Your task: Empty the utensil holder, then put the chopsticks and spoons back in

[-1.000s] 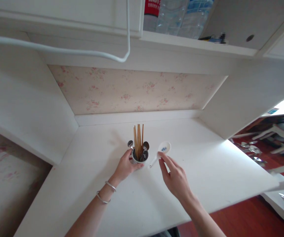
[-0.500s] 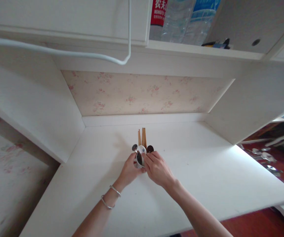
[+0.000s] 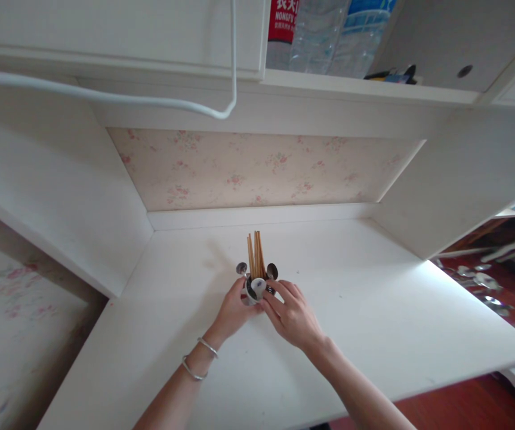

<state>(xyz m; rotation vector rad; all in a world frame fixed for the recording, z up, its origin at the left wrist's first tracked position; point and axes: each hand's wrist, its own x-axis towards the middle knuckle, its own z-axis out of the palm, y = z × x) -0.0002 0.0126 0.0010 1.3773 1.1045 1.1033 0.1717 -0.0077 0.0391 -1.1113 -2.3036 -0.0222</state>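
Note:
A small cutlery holder stands at the middle of the white desk, partly hidden by my fingers. My left hand is closed around its left side. Several wooden chopsticks rise from the back of it. One metal spoon leans out to the left and a darker metal spoon to the right. A white spoon with a small blue mark sits at the front of the holder. My right hand has its fingertips closed at the white spoon's right edge.
Above hang a white cabinet and an open shelf with clear plastic bottles. A white bent tube crosses the upper left. White side panels flank the desk, and a red floor lies beyond its front edge.
The white spoon has come lower and nearer the front of the holder. My right fingers have shifted slightly right, uncovering more of the dark spoon. My left hand keeps its grip.

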